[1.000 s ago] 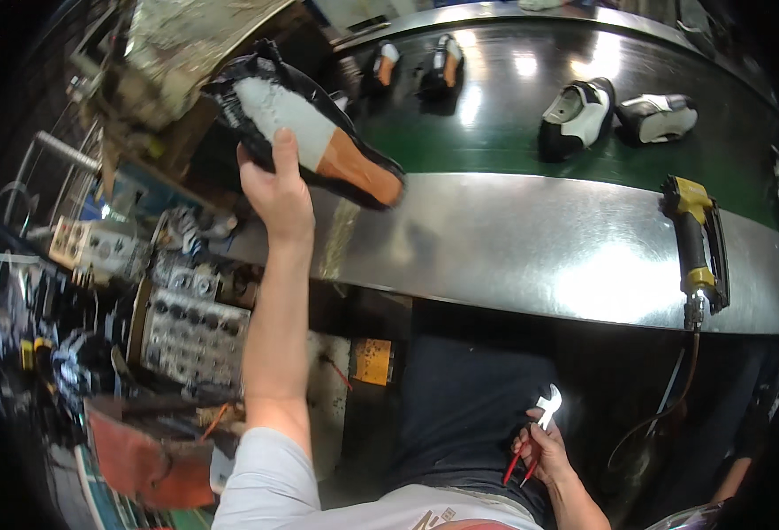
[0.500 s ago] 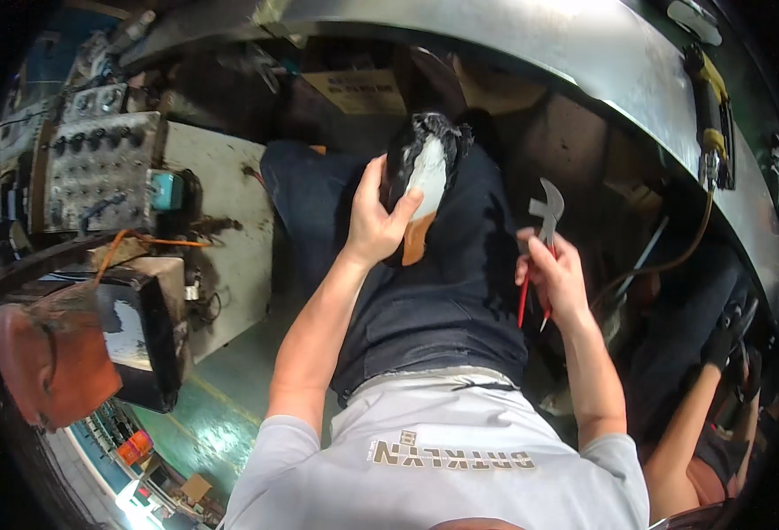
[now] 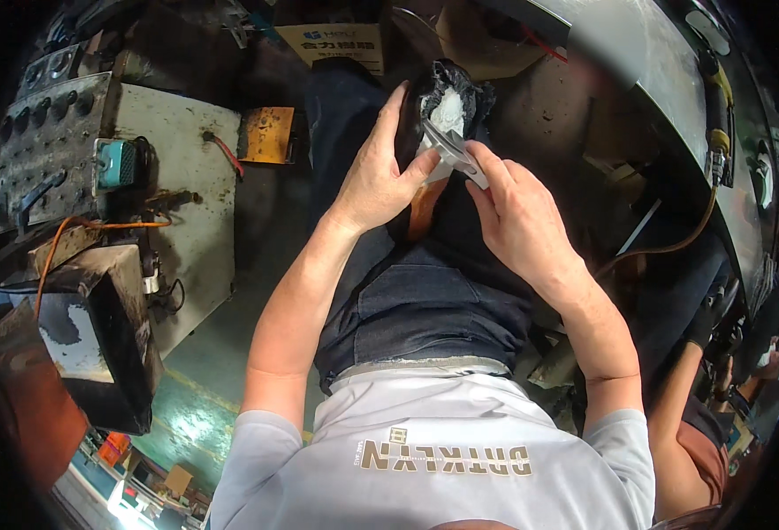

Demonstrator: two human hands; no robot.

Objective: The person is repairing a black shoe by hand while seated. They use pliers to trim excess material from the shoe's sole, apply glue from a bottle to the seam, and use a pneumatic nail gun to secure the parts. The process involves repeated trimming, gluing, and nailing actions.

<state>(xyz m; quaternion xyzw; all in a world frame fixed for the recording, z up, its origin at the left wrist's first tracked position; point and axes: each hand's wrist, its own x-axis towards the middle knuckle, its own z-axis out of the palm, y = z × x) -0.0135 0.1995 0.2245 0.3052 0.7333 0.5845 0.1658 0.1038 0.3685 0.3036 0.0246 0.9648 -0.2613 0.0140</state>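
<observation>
A black shoe upper with a white inside and an orange-brown heel part (image 3: 438, 115) rests on my lap. My left hand (image 3: 376, 172) grips its left side, thumb across the white part. My right hand (image 3: 513, 208) holds metal pliers (image 3: 449, 150) whose jaws press against the shoe's white inside; the pliers' handles are hidden in my palm. Both hands meet over my dark jeans.
A grey control box with round buttons (image 3: 40, 146) and a teal part (image 3: 117, 163) stands at the left. A dark box (image 3: 98, 327) sits lower left. The steel conveyor edge (image 3: 672, 79) curves at upper right, a yellow-handled tool (image 3: 716, 132) on it. Another person's arm (image 3: 681, 389) is at right.
The shoe came down from the conveyor to my lap. My right hand brought the pliers from beside the shoe onto its white inside. The view tilted down toward my lap.
</observation>
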